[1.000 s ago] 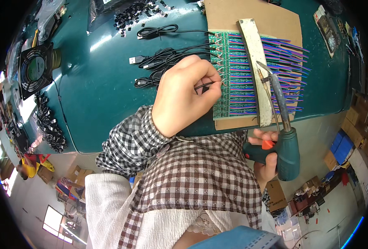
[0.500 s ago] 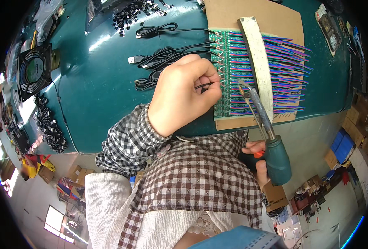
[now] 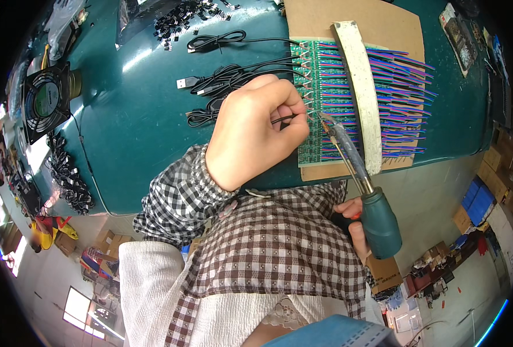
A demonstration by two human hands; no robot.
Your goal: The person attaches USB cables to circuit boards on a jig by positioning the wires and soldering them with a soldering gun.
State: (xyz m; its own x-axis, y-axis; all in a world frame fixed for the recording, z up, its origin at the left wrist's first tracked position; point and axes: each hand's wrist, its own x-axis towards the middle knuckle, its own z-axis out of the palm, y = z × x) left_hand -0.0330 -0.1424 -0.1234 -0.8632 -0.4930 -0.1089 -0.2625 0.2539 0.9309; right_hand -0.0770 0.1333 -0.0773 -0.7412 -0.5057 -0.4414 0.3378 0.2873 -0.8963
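My left hand (image 3: 259, 124) pinches a black cable (image 3: 283, 120) close to its end, at the left edge of a green circuit board panel (image 3: 309, 151). My right hand (image 3: 354, 222) grips a soldering iron (image 3: 380, 222) by its dark green handle, partly hidden behind it. The iron's tip points up and left over the panel, just right of my left fingertips; whether it touches a joint is too small to tell. Blue, red and black wires (image 3: 398, 107) run off to the right from the panel. A long pale metal bar (image 3: 363, 95) lies across them.
Cardboard (image 3: 326, 23) lies under the panel. Coiled black USB cables (image 3: 216, 40) lie left of it, several attached along its edge. A black fan (image 3: 47, 99) stands at the left. Small black connectors (image 3: 184, 23) are heaped at the back. A worn tray (image 3: 460, 43) is at the far right.
The soldering iron has moved left, bringing its tip nearer my left fingertips. My left hand and the cable stay almost in place.
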